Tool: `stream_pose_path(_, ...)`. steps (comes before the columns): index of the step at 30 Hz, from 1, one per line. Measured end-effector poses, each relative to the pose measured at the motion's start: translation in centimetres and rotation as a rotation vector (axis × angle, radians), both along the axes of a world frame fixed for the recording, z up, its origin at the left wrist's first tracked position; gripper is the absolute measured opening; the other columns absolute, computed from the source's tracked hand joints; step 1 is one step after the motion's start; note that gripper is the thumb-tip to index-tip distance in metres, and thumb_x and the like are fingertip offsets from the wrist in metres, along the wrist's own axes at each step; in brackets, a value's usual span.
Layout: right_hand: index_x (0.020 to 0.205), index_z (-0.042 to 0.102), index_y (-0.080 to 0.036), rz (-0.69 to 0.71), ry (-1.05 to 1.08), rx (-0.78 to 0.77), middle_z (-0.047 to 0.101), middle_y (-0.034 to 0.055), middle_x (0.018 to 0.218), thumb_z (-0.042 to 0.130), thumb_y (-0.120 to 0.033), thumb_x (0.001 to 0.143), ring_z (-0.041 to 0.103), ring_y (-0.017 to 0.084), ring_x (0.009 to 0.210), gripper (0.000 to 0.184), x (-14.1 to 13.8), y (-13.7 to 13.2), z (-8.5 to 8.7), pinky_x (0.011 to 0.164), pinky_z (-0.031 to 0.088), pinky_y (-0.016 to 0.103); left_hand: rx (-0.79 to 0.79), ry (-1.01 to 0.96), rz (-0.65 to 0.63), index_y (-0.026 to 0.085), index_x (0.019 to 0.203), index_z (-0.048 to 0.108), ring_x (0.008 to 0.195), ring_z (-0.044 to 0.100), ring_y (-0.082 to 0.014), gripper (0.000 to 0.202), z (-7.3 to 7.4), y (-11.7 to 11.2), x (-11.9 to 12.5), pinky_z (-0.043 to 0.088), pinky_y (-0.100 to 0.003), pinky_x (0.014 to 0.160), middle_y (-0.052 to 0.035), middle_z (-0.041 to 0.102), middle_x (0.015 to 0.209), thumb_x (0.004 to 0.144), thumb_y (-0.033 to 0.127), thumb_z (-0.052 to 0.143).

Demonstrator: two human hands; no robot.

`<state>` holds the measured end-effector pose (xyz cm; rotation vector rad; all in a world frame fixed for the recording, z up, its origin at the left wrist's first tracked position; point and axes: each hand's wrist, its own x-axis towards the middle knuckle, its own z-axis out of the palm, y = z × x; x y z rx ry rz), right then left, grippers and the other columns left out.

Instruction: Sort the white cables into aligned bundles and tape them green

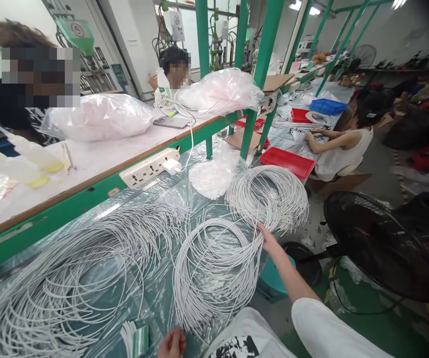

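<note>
My left hand [172, 343] is at the bottom edge with its fingers curled in a pinch, close to the loose ends of a coil of thin white cables [184, 268]. What lies between those fingertips is too small to make out. My right hand [267, 237] reaches to the far right side of the same coil, its fingers closed around strands of cable there. A second coil of white cables [292, 194] lies just beyond the right hand. To the left spreads a large fanned bundle of white cables [61, 268].
Beside my left hand lies a green-wrapped bundle of short white strips [140, 340]. A power strip [149, 166] runs along the green-edged shelf, with clear bags [102, 117] above. A red tray [287, 161], a black fan [375, 243] and seated co-workers [345, 146] are around.
</note>
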<state>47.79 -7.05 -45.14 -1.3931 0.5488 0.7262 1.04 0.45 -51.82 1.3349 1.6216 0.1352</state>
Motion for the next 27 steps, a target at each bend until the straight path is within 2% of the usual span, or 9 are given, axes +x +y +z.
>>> stream_pose_path(2,0.109,0.059,-0.012,0.057,0.051,0.084,0.070,0.0089,0.082,0.070,-0.034,0.086,0.067,0.019,0.061,0.034,0.2,-0.3,0.7,0.051,0.054,0.027,-0.036,-0.244,0.009,0.024,0.068,0.063,0.065,0.067,-0.0268,0.050,2.3,0.7,3.2,0.057,-0.037,0.064,-0.0046,0.063,0.059,0.064,0.073,0.053)
stream_pose_path(4,0.112,0.057,-0.014,0.079,0.075,0.132,0.070,0.0109,0.085,0.068,-0.041,0.086,0.069,0.022,0.066,0.039,0.2,-0.3,1.0,0.049,0.054,0.027,0.050,-0.394,-0.110,0.021,0.069,0.061,0.064,0.064,-0.0229,0.049,5.0,1.5,6.9,0.054,-0.034,0.063,-0.0036,0.060,0.061,0.070,0.070,0.054)
stream_pose_path(7,0.112,0.056,-0.016,0.076,0.080,0.145,0.070,0.0080,0.082,0.066,-0.044,0.087,0.069,0.020,0.063,0.039,-0.4,-0.3,1.1,0.044,0.050,0.025,0.245,-0.402,-0.381,0.018,0.077,0.060,0.065,0.062,-0.0196,0.048,8.8,3.5,13.1,0.049,-0.029,0.064,-0.0045,0.062,0.065,0.085,0.062,0.043)
stream_pose_path(10,0.107,0.060,-0.015,0.063,0.071,0.125,0.067,0.0034,0.075,0.069,-0.039,0.086,0.062,0.014,0.052,0.033,-1.4,-0.4,0.9,0.041,0.046,0.021,0.407,-0.273,-0.718,0.017,0.092,0.062,0.076,0.065,-0.0196,0.041,10.7,7.0,19.3,0.048,-0.028,0.072,-0.0070,0.068,0.081,0.092,0.047,0.034)
stream_pose_path(13,0.098,0.061,-0.012,0.054,0.072,0.122,0.063,-0.0007,0.072,0.066,-0.033,0.090,0.054,0.008,0.047,0.023,-2.4,-0.7,1.0,0.043,0.044,0.019,0.448,-0.197,-0.853,0.015,0.109,0.061,0.096,0.064,-0.0230,0.033,10.6,10.7,25.4,0.045,-0.032,0.087,-0.0108,0.069,0.100,0.087,0.035,0.047)
stream_pose_path(16,0.082,0.058,-0.012,0.035,0.078,0.150,0.054,-0.0054,0.061,0.065,-0.027,0.091,0.047,0.006,0.044,0.018,-3.4,-0.8,1.3,0.044,0.043,0.019,0.476,-0.124,-0.978,0.010,0.134,0.047,0.126,0.048,-0.0274,0.059,9.5,13.2,31.4,0.035,-0.035,0.104,-0.0179,0.055,0.133,0.079,0.028,0.058)
stream_pose_path(19,0.067,0.052,-0.015,-0.010,0.075,0.183,0.044,-0.0076,0.049,0.066,-0.021,0.086,0.041,0.007,0.038,0.024,-4.1,-0.5,1.4,0.041,0.040,0.020,0.469,-0.068,-1.114,0.007,0.144,0.034,0.139,0.034,-0.0295,0.079,8.3,13.7,36.6,0.024,-0.037,0.112,-0.0206,0.041,0.147,0.072,0.022,0.065)
stream_pose_path(23,0.061,0.045,-0.020,-0.097,0.066,0.207,0.035,-0.0096,0.042,0.071,-0.021,0.076,0.034,0.008,0.032,0.030,-4.3,0.3,0.9,0.037,0.037,0.021,0.407,-0.009,-1.283,0.010,0.139,0.044,0.128,0.049,-0.0321,0.078,6.5,12.5,41.0,0.024,-0.045,0.111,-0.0181,0.059,0.131,0.066,0.017,0.070)
stream_pose_path(27,0.063,0.047,-0.020,-0.150,0.066,0.237,0.034,-0.0100,0.042,0.069,-0.020,0.074,0.034,0.009,0.031,0.025,-4.2,0.8,0.3,0.036,0.036,0.021,0.379,-0.027,-1.385,0.014,0.121,0.060,0.102,0.065,-0.0221,0.040,4.9,10.6,42.0,0.042,-0.031,0.092,-0.0078,0.071,0.104,0.082,0.024,0.056)
